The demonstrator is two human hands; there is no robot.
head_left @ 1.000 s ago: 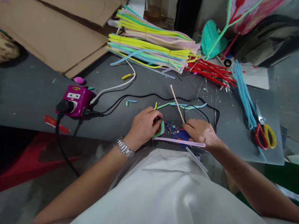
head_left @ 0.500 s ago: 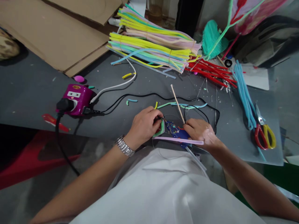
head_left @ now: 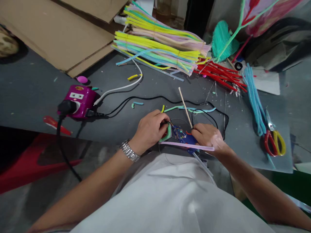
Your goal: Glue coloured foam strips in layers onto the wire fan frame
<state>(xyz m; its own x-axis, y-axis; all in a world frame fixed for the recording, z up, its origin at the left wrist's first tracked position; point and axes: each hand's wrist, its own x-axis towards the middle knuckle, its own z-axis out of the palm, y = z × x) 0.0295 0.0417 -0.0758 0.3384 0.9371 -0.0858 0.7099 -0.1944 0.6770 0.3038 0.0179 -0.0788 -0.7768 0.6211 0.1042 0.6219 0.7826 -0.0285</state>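
My left hand (head_left: 153,127) has its fingers pinched on a small green bent fuzzy-stem piece (head_left: 168,132). A pale lilac fuzzy stem (head_left: 187,145) runs from beside that piece across to my right wrist. My right hand (head_left: 207,135) is closed around a blue glue gun (head_left: 189,139), whose front is speckled with bits of dried glue and thin wire. A clear glue stick (head_left: 202,164) juts from its lower end. A thin beige stick (head_left: 185,106) points up and away from my right fingertips. My right fingers partly hide the gun.
A purple power block (head_left: 81,101) with plugs and cables sits left. Bundles of coloured fuzzy stems (head_left: 157,53) lie at the back, red stems (head_left: 221,75) beside them. Blue stems (head_left: 254,97) and scissors (head_left: 273,137) lie right. A red cutter (head_left: 57,125) is near the front edge.
The view has shifted slightly. Both hands keep almost the same position and hold, with no clear movement of the pieces.
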